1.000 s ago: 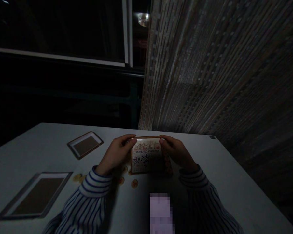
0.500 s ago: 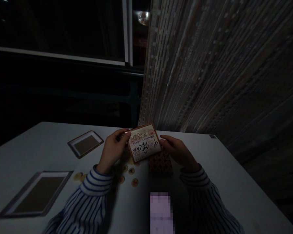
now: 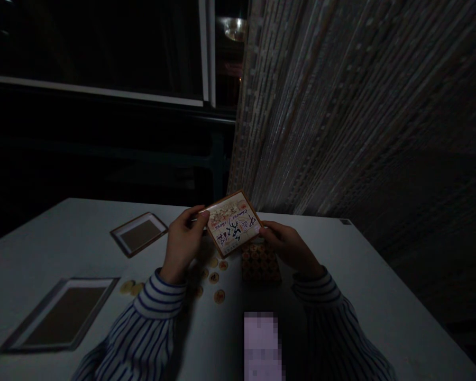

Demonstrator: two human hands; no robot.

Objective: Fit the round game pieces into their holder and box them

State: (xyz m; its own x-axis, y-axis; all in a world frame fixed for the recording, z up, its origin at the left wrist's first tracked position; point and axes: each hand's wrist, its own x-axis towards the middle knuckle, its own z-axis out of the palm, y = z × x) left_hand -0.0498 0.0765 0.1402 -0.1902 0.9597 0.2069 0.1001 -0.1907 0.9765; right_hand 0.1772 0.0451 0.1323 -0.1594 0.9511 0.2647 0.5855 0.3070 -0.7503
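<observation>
Both my hands hold a Chinese chess box lid [image 3: 234, 224], tilted above the table with its printed face toward me. My left hand [image 3: 184, 241] pinches its left edge, thumb on top. My right hand [image 3: 289, 246] grips the right edge near the lower corner. Just below the lid stands a box full of round chess pieces [image 3: 261, 264], its far part hidden by the lid. Several loose chess pieces [image 3: 213, 277] lie on the table to the left of that box. More pieces [image 3: 127, 287] lie beside my left sleeve.
On the white table [image 3: 365, 296], a small frame-like tray [image 3: 138, 234] lies at the back left and a larger one [image 3: 59, 315] at the front left. A pixelated pale phone-shaped thing [image 3: 262, 344] is at the near edge. A string curtain [image 3: 321, 106] hangs behind.
The lid has risen slightly and turned a little, showing more of the pieces under it. My left hand moved up slightly with it; my right hand stays nearly in place.
</observation>
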